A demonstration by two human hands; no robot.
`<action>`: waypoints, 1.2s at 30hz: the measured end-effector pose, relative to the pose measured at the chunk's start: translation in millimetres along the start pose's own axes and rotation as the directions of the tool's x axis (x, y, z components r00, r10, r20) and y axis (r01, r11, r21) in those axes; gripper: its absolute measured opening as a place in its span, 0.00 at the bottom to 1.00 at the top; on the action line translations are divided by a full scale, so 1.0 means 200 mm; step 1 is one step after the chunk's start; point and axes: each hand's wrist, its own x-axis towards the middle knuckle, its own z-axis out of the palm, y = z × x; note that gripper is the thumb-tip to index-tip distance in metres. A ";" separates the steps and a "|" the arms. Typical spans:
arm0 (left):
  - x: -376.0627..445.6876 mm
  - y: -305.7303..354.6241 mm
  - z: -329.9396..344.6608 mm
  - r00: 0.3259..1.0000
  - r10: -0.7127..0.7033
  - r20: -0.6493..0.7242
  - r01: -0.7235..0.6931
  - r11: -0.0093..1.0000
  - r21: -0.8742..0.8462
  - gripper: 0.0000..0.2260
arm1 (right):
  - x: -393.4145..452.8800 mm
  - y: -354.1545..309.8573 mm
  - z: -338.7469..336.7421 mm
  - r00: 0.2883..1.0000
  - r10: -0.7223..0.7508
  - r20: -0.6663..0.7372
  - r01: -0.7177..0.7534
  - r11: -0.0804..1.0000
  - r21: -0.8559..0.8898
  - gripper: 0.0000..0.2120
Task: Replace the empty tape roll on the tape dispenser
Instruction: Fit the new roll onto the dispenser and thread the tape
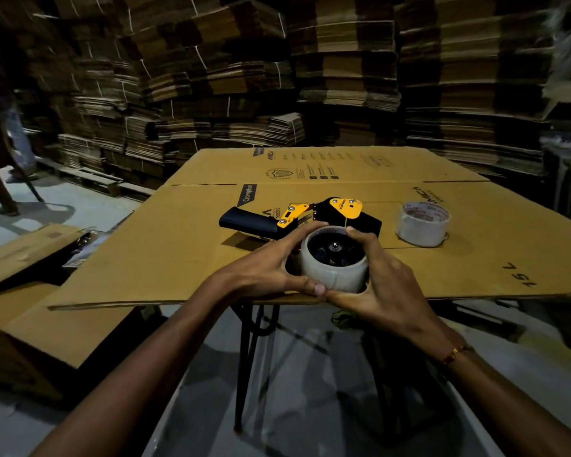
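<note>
I've got left hand (271,258) and right hand (381,278) gripping the clear tape roll (333,265) on the black-and-yellow tape dispenser (310,214): light, stiff, slick; hold the outer rim.

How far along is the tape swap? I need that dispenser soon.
In hand: both hands, left and right, grip a roll sitting around the hub of the dispenser, which lies on the cardboard. A second roll stands apart to the right. Which roll is the new one is unclear. Left: no tape looks threaded yet.
</note>
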 end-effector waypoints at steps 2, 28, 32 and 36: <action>0.00 0.00 0.00 1.000 -0.007 0.002 0.007 1.000 0.003 0.42 | -0.01 0.00 0.01 1.000 0.014 -0.006 -0.014 1.000 -0.007 0.46; 0.03 -0.07 0.05 0.998 -0.013 -0.065 0.013 1.000 -0.004 0.46 | 0.13 0.12 -0.07 0.958 0.001 0.285 -0.126 0.898 0.421 0.45; 0.03 -0.04 0.05 0.997 -0.048 -0.055 0.040 0.991 -0.130 0.43 | 0.14 0.11 -0.08 0.956 0.002 0.293 -0.136 0.890 0.436 0.44; 0.03 -0.04 0.04 0.994 -0.064 -0.093 0.047 0.984 -0.174 0.41 | 0.15 0.10 -0.08 0.953 0.024 0.302 -0.167 0.873 0.459 0.43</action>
